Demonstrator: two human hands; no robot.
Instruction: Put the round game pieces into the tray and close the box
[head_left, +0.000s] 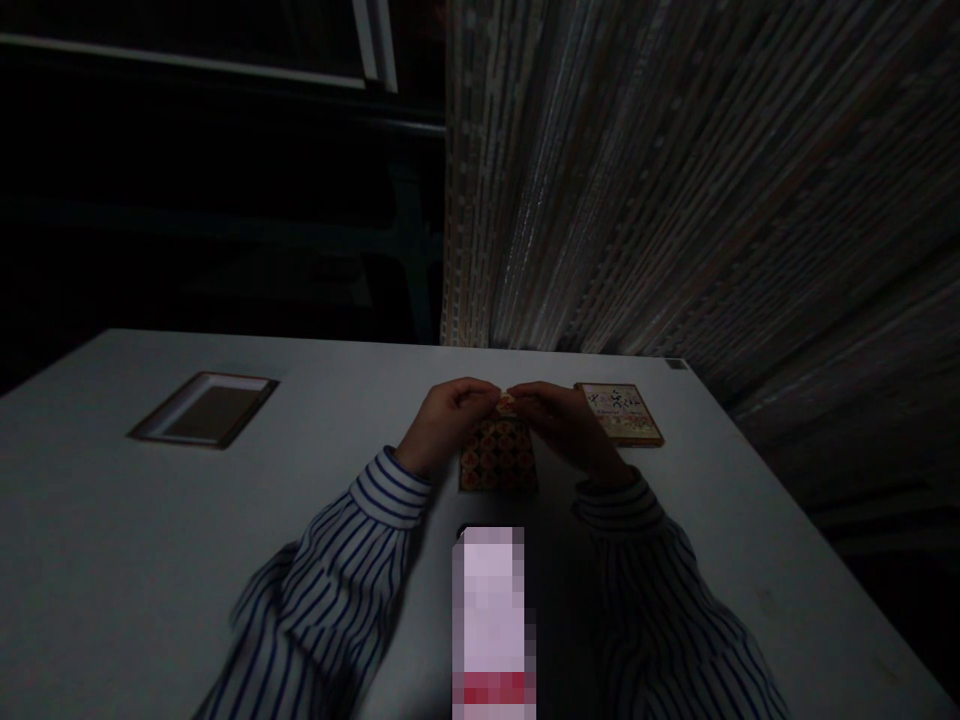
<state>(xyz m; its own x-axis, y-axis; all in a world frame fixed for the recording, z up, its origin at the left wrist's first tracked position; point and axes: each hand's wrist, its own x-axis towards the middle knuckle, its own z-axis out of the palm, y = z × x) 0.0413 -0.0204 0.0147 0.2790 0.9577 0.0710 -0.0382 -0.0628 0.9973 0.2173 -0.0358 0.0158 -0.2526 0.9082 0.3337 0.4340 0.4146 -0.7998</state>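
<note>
My left hand (pixel 459 418) and my right hand (pixel 564 425) meet above the middle of the table. Their fingertips close from either side on a small pale Chinese chess piece (pixel 507 402) with reddish marks. Part of it is hidden by the fingers, so I cannot tell if there is more than one. Just below the hands lies a dark square tray (pixel 498 490) with several round chess pieces (pixel 496 455) in rows, red marks on their faces. The tray's far edge is covered by the hands.
A box lid (pixel 621 415) with Chinese characters lies right of my right hand. An open shallow box (pixel 184 440) sits on the left of the white table (pixel 112 520). Behind the table hangs a striped curtain (pixel 600 180). A pixelated upright shape (pixel 493 610) stands at the near edge.
</note>
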